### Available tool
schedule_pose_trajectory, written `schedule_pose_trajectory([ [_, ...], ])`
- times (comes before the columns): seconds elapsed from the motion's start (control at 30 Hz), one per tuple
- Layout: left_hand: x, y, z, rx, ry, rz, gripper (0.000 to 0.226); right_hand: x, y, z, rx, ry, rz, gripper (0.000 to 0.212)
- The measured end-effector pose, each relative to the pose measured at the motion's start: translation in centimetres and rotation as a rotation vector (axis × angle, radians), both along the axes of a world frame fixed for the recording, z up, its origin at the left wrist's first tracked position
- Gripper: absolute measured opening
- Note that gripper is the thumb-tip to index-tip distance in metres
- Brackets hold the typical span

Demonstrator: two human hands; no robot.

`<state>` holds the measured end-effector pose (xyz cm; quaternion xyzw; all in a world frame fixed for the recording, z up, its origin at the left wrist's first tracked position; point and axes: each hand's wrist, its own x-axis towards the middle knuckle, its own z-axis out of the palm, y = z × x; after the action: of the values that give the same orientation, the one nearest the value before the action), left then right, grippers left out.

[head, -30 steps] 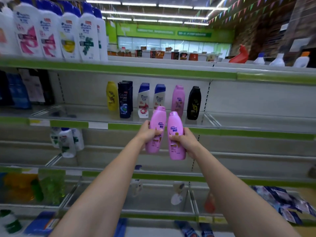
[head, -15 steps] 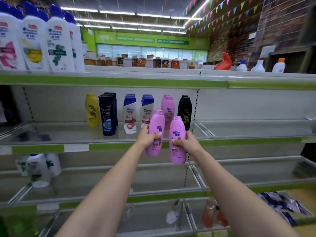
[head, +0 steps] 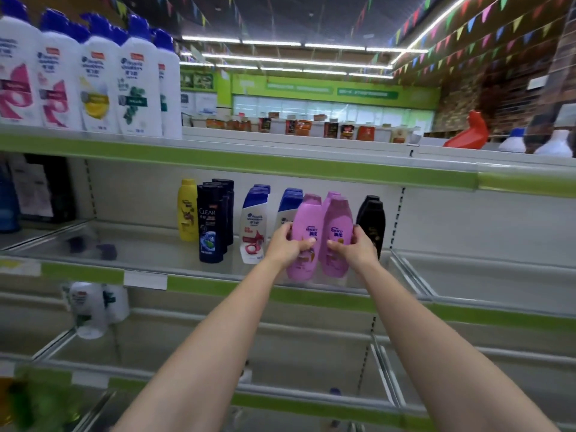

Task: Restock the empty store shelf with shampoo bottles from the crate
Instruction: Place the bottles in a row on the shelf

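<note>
Change: a second ago both pink bottles were being held out short of the shelf's green front edge; now they are reaching over the middle shelf, in front of the pink bottle already standing there.
Meaning for the task: the placing step is looking close, though neither bottle appears set down yet; their bases are hanging at the shelf's near lip.
Left hand: wrapping the left pink bottle at its waist, thumb across the label, fingers curled behind.
Right hand: gripping the right pink bottle the same way, the two bottles touching side by side.
Neighbours: white blue-capped bottles sitting just left, black bottles just right.
Crate: not showing in this view.
</note>
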<state>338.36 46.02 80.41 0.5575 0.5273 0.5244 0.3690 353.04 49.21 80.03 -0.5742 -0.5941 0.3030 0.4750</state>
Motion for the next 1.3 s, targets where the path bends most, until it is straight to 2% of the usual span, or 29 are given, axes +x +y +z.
schedule_pose_trajectory([
  [0.2, 0.1, 0.9, -1.1, -0.007, 0.036, 0.035, 0.045, -0.2, 2.4, -1.1, -0.053, 0.022, -0.002, 0.052],
  [0.37, 0.7, 1.6, -1.3, 0.003, 0.014, 0.058, 0.046, -0.4, 3.2, -1.1, -0.061, -0.067, -0.037, 0.055],
  [0.53, 1.2, 2.4, -1.5, -0.014, 0.046, 0.047, 0.048, 0.0, 2.5, -1.4, -0.091, -0.256, -0.015, 0.058],
  [0.7, 1.8, 3.0, -1.6, -0.003, 0.109, 0.041, 0.048, 0.9, 1.4, -1.8, -0.060, -0.391, -0.032, 0.048],
  [0.8, 2.5, 3.0, -1.7, -0.003, 0.102, 0.013, 0.050, 1.9, 0.8, -1.8, -0.053, -0.375, -0.020, 0.033],
  [1.0, 3.9, 3.0, -1.9, -0.004, 0.027, 0.071, 0.054, 3.1, -0.2, -2.0, -0.063, -0.313, -0.023, 0.026],
  [1.3, 4.4, 2.6, -2.3, -0.021, 0.085, 0.125, 0.060, 3.9, -2.5, -2.1, -0.082, -0.369, -0.013, 0.037],
])
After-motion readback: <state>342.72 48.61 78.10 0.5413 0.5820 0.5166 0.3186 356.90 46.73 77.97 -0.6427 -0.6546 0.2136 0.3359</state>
